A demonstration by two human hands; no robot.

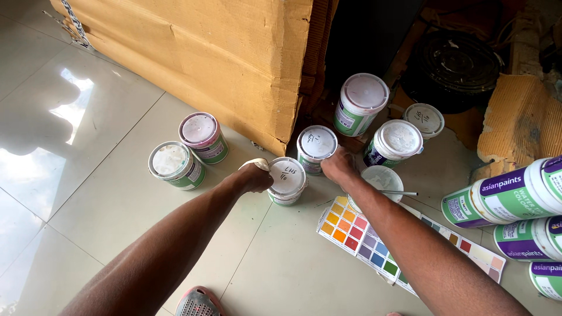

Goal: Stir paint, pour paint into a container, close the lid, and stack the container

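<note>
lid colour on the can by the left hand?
White lid, with dark handwriting on it; head view.

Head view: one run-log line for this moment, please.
left hand: grips small paint can | right hand: on neighbouring can | colour chart: on floor

A glossy pale tiled floor (117, 193) carries about 8 upright small paint cans (287, 180), some white-lidded, 1 pink-lidded (202, 136). A colour swatch card (357, 234) lies flat; a big cardboard box (193, 52) stands behind, and larger paint tubs (503, 196) lie tipped at the right.
</note>
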